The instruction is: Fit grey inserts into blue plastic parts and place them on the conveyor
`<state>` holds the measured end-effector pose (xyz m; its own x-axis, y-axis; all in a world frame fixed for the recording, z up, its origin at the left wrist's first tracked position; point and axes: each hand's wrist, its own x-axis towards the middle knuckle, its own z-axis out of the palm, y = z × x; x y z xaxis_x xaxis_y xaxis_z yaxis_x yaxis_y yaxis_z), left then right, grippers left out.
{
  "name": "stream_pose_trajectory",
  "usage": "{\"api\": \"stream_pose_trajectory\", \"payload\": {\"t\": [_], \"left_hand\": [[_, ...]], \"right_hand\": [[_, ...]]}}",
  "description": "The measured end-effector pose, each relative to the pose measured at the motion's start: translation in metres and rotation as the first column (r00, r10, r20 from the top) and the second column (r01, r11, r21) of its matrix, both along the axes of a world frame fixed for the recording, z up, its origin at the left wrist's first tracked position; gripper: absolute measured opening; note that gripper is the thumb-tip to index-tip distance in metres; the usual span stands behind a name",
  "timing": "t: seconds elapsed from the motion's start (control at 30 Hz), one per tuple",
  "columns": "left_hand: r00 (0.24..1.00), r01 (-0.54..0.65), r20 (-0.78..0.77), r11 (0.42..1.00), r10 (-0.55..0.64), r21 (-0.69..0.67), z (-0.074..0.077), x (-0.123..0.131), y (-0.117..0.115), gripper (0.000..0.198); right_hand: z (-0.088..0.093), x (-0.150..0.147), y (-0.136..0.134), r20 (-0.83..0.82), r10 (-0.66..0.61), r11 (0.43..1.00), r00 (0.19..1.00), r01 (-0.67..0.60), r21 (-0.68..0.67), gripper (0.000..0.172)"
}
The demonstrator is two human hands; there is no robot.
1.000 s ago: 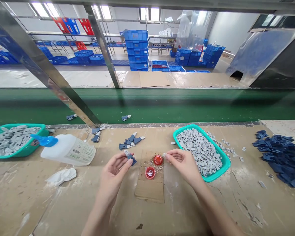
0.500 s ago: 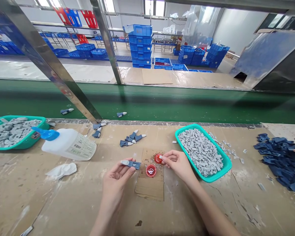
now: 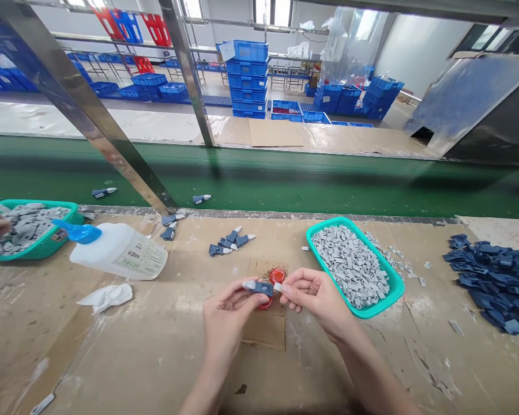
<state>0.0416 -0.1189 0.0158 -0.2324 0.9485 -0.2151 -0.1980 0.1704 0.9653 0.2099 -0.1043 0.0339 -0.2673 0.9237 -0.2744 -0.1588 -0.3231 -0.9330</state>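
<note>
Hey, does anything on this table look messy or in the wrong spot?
Yes, a few things. The white squeeze bottle is lying on its side instead of standing up. Little grey pieces have spilled outside the teal tray. Two small blue parts are sitting alone on the green conveyor belt.
</note>
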Motion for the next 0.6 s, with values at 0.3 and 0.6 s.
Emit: {"api": "stream_pose_trajectory", "payload": {"t": [0.3,0.6], "left_hand": [[0.999,0.043,-0.010,0.999,-0.043,0.030,0.002,0.006,-0.004,0.027],[0.983,0.180,0.010,0.982,-0.181,0.057,0.006,0.008,-0.002,0.033]], "right_hand": [[0.004,-0.005,0.001,0.041,0.063,0.998,0.997,-0.063,-0.013,0.028],[-0.002,0.003,0.000,0.108,0.153,0.987,0.982,-0.146,-0.069,0.037]]}}
